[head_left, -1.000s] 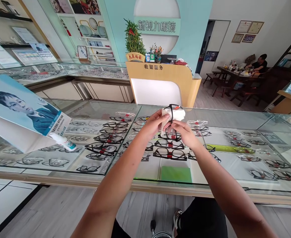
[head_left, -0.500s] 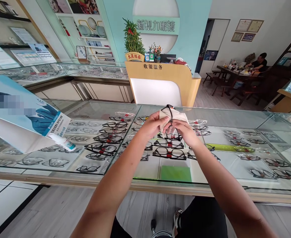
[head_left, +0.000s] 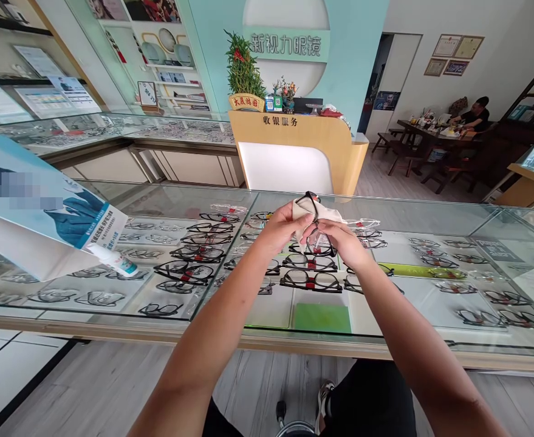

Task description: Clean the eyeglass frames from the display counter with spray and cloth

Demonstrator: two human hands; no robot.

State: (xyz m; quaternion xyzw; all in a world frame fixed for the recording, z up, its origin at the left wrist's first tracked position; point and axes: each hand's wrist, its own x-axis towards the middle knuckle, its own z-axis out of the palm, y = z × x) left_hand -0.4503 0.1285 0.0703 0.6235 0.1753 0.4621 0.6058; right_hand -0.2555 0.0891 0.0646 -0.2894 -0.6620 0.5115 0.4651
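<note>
Above the glass counter, both my hands work on a dark-framed pair of eyeglasses [head_left: 310,196] and a cream cleaning cloth [head_left: 328,211]. My left hand [head_left: 281,229] is closed, pinching the cloth around the frame. From the right, my right hand [head_left: 343,238] grips the eyeglasses at the cloth, its fingers bent over them. One end of the frame sticks up above the cloth; a lens hangs below the fingers. The fingers and cloth hide the other lens.
The glass counter [head_left: 257,337] displays rows of spectacle frames [head_left: 311,280] under its top. On it at left stand a folded advertising card [head_left: 79,224] and a small white bottle [head_left: 112,260]. A wooden cashier desk [head_left: 294,130] stands beyond. A person [head_left: 475,118] sits at a table, back right.
The eyeglasses have tilted slightly between my fingers, and the cloth's right end has drawn in a little. Both hands stay nearly in place. The view has shifted a touch.
</note>
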